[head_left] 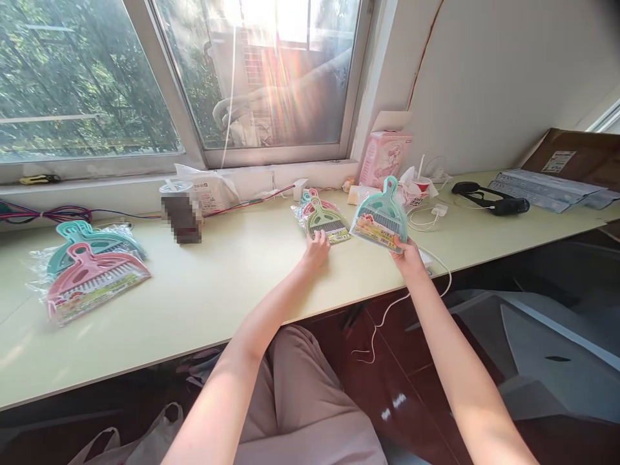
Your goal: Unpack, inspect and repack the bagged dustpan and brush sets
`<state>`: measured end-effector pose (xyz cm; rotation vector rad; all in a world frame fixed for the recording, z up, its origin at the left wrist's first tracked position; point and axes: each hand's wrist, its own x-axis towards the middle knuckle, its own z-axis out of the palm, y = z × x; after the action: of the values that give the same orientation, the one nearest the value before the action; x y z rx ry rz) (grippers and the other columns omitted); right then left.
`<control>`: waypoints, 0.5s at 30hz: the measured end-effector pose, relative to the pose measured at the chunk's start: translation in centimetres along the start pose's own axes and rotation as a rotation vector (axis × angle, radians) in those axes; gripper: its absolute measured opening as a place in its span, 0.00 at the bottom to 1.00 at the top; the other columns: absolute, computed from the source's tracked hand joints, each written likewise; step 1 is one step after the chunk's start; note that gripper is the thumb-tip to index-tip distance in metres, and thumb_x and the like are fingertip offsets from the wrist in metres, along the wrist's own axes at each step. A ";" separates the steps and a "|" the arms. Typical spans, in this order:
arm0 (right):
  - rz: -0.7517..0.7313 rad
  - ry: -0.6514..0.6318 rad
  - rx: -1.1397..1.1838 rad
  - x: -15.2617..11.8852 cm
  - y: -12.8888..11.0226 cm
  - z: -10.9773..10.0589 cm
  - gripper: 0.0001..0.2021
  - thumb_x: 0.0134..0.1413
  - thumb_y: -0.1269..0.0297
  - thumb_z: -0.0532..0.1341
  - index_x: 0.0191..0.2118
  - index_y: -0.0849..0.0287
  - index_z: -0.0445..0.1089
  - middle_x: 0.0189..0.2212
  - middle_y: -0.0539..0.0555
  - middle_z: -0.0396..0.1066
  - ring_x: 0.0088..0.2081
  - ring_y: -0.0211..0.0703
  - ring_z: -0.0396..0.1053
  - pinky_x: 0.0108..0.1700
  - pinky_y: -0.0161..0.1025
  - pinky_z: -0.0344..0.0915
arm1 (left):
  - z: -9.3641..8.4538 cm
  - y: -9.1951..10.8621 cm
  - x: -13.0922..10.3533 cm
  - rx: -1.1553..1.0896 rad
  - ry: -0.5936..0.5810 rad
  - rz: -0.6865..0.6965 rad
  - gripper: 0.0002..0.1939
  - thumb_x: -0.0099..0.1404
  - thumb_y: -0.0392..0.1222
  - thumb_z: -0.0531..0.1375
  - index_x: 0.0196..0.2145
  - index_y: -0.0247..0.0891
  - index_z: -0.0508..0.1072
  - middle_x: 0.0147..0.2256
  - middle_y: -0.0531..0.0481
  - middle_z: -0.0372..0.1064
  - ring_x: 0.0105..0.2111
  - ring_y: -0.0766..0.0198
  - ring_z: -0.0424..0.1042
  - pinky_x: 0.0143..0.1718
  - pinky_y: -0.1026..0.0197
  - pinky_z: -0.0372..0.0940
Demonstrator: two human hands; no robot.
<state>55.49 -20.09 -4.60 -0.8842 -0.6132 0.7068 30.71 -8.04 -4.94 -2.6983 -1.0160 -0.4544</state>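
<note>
Gripping the teal dustpan set [380, 216] at its lower right corner, our right hand [409, 258] is closed with the thumb over the front and the other fingers mostly hidden behind; we cannot tell whether the set's bottom edge touches the surface [217, 290]. Our left hand [318, 250] is partly curled at the lower edge of the green dustpan set [323, 216]; whether it grips or only touches, we cannot tell. Behind the green set, a pink dustpan set [307, 205] shows only in part through shiny wrapping. Far to the left, a second pink set [99, 284] covers much of a second teal set [99, 240]. Pixelation hides the lower part of a cup [175, 187].

The surface's front edge slants beneath our forearms, above our knees [300, 368], and the window ledge [281, 177] bounds the back. We have broad sideways room between the left-hand pile and our left hand. On the right it is tighter: a white cable [386, 314] curves near our right wrist and hangs past the edge.
</note>
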 end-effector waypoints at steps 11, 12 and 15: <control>0.185 -0.008 -0.341 0.5 1.7 0.7 0.16 0.39 0.63 0.70 0.38 0.54 0.70 0.38 0.55 0.78 0.45 0.52 0.76 0.45 0.49 0.75 | 0.7 -3.6 3.7 -0.527 0.014 -0.372 0.12 0.69 0.37 0.57 0.39 0.40 0.82 0.41 0.43 0.78 0.46 0.52 0.74 0.51 0.53 0.66; 0.212 -0.019 -0.406 0.9 2.1 1.1 0.16 0.40 0.62 0.70 0.38 0.54 0.70 0.37 0.55 0.77 0.44 0.51 0.76 0.45 0.49 0.74 | 0.9 -3.7 3.7 -0.554 0.040 -0.380 0.11 0.68 0.38 0.59 0.39 0.39 0.82 0.42 0.42 0.77 0.46 0.52 0.75 0.51 0.53 0.66; 0.253 -0.078 -0.500 2.1 3.7 2.7 0.16 0.41 0.59 0.69 0.38 0.54 0.69 0.37 0.54 0.76 0.42 0.50 0.75 0.46 0.49 0.72 | 1.6 -3.7 3.3 -0.619 0.160 -0.465 0.08 0.66 0.38 0.61 0.38 0.37 0.81 0.50 0.39 0.71 0.49 0.54 0.73 0.53 0.55 0.66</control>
<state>53.78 -15.55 -6.02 -1.4199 -0.7726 0.8336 30.96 -2.82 -4.88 -2.8229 -1.6851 -1.2269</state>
